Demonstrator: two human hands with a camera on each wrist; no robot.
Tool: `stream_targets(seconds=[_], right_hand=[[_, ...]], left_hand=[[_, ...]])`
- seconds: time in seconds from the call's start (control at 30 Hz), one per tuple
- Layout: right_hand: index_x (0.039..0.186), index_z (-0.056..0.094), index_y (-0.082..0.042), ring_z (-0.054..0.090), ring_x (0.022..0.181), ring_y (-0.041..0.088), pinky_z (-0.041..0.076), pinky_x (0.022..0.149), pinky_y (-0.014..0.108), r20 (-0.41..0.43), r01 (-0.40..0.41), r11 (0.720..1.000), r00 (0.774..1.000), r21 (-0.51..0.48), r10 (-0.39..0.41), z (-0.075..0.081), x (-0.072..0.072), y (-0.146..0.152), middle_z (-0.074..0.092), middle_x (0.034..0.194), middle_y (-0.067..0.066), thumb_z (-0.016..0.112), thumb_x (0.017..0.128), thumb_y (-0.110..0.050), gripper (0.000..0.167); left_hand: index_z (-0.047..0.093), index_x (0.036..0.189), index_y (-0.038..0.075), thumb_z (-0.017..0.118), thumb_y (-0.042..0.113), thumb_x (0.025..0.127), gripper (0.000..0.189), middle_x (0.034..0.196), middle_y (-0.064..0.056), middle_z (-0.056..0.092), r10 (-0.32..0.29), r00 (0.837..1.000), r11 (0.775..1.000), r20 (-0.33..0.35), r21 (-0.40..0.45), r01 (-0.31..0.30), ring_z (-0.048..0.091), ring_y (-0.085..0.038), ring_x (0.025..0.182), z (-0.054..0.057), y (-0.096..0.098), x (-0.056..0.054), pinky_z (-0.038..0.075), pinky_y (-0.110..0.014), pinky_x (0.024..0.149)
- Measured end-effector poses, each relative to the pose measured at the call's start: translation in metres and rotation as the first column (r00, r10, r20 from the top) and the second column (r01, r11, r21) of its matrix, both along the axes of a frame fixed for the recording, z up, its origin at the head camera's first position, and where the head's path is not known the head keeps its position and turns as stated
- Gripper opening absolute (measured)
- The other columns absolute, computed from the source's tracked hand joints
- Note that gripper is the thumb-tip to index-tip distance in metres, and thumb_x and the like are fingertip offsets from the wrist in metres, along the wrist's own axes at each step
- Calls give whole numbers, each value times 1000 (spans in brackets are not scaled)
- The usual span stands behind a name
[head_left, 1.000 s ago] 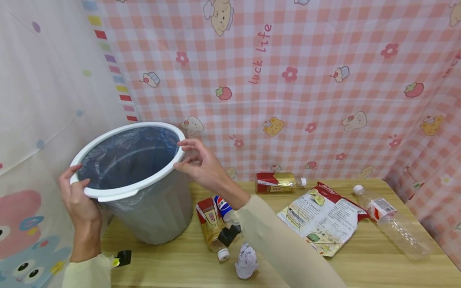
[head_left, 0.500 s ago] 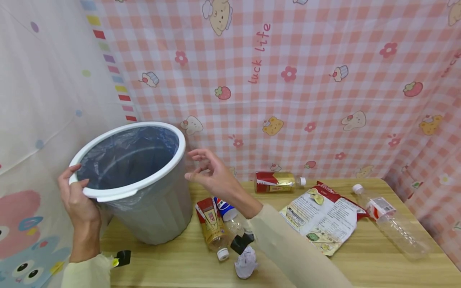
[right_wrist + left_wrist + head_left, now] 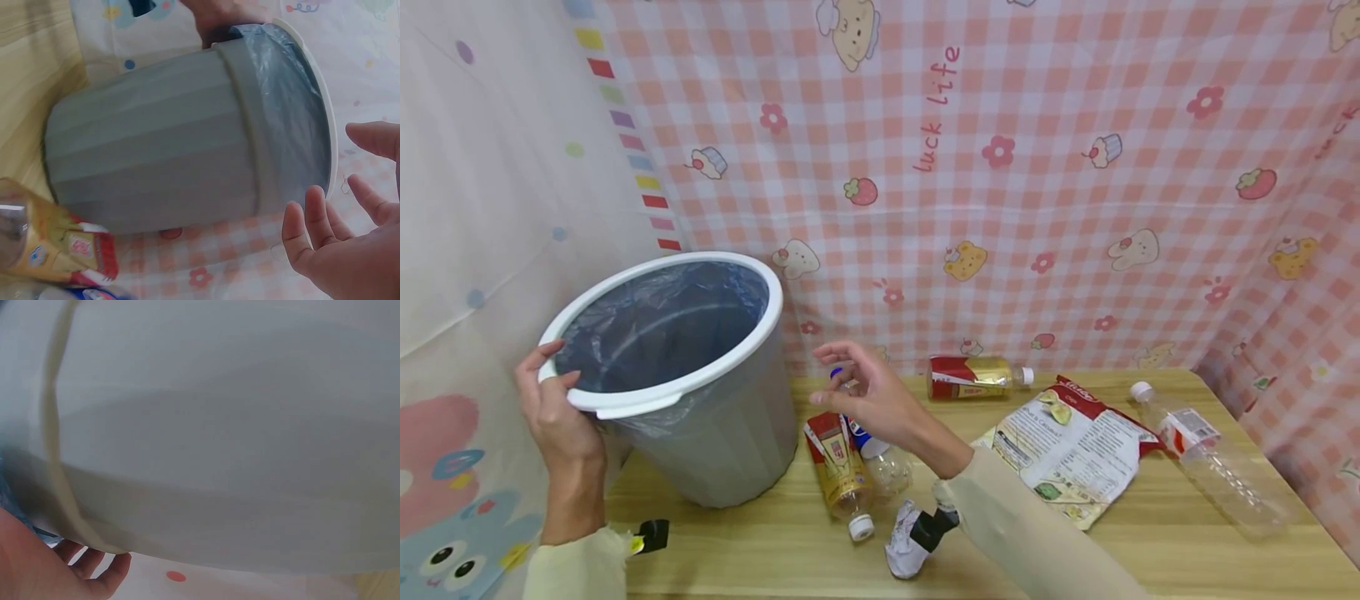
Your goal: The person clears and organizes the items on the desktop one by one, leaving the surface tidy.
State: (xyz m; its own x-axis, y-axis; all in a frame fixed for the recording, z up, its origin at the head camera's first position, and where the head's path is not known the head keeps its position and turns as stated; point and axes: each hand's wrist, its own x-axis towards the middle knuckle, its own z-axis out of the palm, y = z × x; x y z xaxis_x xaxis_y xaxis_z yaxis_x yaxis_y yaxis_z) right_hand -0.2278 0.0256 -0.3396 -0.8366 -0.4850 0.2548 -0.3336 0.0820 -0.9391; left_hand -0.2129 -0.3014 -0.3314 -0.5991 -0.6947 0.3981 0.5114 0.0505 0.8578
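Your left hand (image 3: 561, 412) grips the rim (image 3: 774, 304) of the bin (image 3: 730, 442), which stands at the table's (image 3: 752, 558) left, likely to steady it, while your right hand (image 3: 880, 400), well apart, fingers loose, holding nothing, hangs near two bottles (image 3: 837, 467), off the rim it touched a second ago.

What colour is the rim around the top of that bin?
The rim is white, above the bin's grey body; the head view shows it best.

The left grip (image 3: 567, 425) holds with curled fingers (image 3: 114, 575) while the right grip (image 3: 883, 402) hovers, fingers loosely bent, thumb (image 3: 378, 139) apart.
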Motion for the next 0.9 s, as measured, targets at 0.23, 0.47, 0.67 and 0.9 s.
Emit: stream_targets(seconds=[0.23, 0.47, 0.67, 0.9], right_hand=[[134, 51, -18, 60, 102, 23, 53, 82, 42, 36, -20, 999, 999, 27, 19, -18, 4, 18, 50, 133, 6, 68, 92, -13, 45], [135, 51, -12, 60, 100, 24, 51, 81, 36, 51, -24, 998, 998, 66, 20, -45, 9, 42, 56, 130, 11, 66, 91, -7, 47], [134, 52, -9, 60, 100, 22, 50, 83, 33, 86, -61, 993, 995, 106, 52, -72, 17, 59, 56, 128, 13, 68, 91, -8, 45], [128, 55, -6, 58, 101, 26, 50, 82, 30, 147, -89, 989, 987, 117, 71, -96, 25, 72, 52, 128, 19, 69, 91, -8, 40]], left_hand=[[59, 122, 13, 37, 6, 92, 39, 118, -3, 52, 8, 1000, 1000, 8, -6, -8, 53, -14, 97, 1, -1, -1, 41, -20, 78], [60, 121, 14, 37, 6, 91, 39, 117, -3, 53, 19, 1000, 1000, 9, -13, -19, 52, -14, 99, 2, 0, -1, 40, -20, 79], [61, 120, 13, 37, 6, 91, 38, 117, -5, 54, 14, 1000, 1000, -12, 7, -13, 54, -15, 98, 2, 1, 0, 41, -20, 78], [61, 120, 12, 38, 5, 91, 38, 115, -7, 55, -3, 1000, 1000, -31, 14, 3, 55, -15, 92, 1, 1, 1, 45, -18, 73]])
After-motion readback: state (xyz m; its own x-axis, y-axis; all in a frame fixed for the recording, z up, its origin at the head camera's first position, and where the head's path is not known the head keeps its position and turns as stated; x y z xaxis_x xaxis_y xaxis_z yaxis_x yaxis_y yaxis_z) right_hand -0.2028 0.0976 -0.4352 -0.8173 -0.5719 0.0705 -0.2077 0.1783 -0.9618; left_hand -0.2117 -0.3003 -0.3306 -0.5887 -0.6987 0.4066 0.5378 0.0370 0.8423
